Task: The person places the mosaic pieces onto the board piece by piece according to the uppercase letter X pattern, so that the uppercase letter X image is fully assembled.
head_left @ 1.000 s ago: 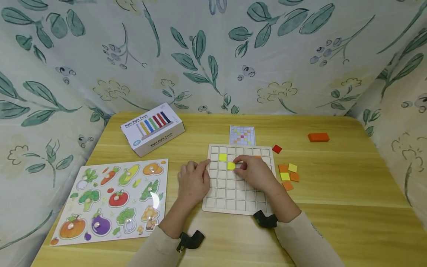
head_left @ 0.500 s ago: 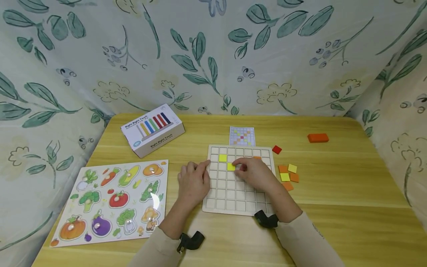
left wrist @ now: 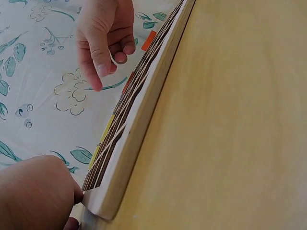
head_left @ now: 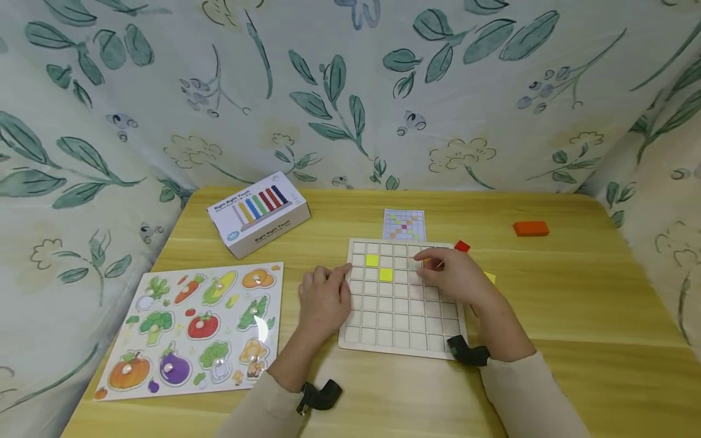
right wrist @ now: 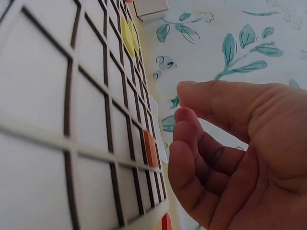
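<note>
A pale wooden grid board (head_left: 401, 319) lies mid-table with two yellow tiles, one in the upper left (head_left: 372, 260) and one diagonally below it (head_left: 386, 275). My left hand (head_left: 325, 301) rests at the board's left edge, index fingertip touching the rim. Over the upper right squares hovers my right hand (head_left: 457, 274), thumb and fingers loosely bent with nothing between them, as the right wrist view shows. An orange tile (right wrist: 151, 148) sits in the grid near that hand, mostly covered by the fingers in the head view.
A small pattern card (head_left: 404, 225) lies behind the board, with a red tile (head_left: 462, 246) at its back right corner. Loose tiles at right are mostly hidden by my right arm. An orange-red block (head_left: 531, 229), a boxed toy (head_left: 260, 213) and a vegetable puzzle (head_left: 186, 334) surround it.
My right hand has let go of the lower yellow tile and moved right across the board. The left hand keeps its place; the head view has shifted slightly.
</note>
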Available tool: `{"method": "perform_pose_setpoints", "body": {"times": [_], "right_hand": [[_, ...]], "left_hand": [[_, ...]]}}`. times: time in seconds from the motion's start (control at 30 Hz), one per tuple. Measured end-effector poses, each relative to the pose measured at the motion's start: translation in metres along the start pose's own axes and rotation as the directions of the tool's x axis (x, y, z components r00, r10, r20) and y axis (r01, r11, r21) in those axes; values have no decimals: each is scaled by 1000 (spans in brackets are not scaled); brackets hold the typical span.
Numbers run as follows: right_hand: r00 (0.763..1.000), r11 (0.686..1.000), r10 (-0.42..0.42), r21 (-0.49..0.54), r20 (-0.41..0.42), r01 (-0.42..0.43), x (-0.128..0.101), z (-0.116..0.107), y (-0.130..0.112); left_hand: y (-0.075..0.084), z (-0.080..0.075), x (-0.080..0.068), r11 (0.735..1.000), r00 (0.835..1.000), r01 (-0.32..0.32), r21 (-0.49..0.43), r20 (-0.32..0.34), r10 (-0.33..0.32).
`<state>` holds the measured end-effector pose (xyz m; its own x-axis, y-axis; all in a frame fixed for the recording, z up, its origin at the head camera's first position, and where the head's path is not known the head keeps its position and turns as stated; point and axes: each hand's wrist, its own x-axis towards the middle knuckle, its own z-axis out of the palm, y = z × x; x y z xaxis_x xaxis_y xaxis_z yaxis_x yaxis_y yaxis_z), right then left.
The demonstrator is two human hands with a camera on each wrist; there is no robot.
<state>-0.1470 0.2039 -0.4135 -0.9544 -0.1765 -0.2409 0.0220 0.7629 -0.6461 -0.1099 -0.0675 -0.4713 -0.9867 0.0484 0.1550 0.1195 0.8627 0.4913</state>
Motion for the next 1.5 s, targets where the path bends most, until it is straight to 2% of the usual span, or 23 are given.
{"method": "perform_pose_setpoints", "body": {"times": [0.27,0.5,0.7,0.83,1.2,1.5], "right_hand": [[996,995,92,-29,-12,-92,-19,-35,39],[994,993,104,-54,-13,-105,-36,-52,84],[993,990,116,-76,6,-115,-54,-60,108],[992,990,126,-74,21,-124,-58,-60,115],[989,983,146,-119,13,-143,-61,-55,111],[995,984,95,-155,12,-92,-61,-58,108]], "left_hand": [[-2,2,0,1000,1000,0,20,2,0],[-2,2,-1,1000,1000,1,22,-4,-1],[-1,2,-1,1000,1000,2,18,0,-2],[-1,1,-1,1000,1000,6,16,7,-6],[0,1,-2,1000,1000,11,19,17,-11],[1,-1,-1,1000,1000,4,11,5,-4]]}}
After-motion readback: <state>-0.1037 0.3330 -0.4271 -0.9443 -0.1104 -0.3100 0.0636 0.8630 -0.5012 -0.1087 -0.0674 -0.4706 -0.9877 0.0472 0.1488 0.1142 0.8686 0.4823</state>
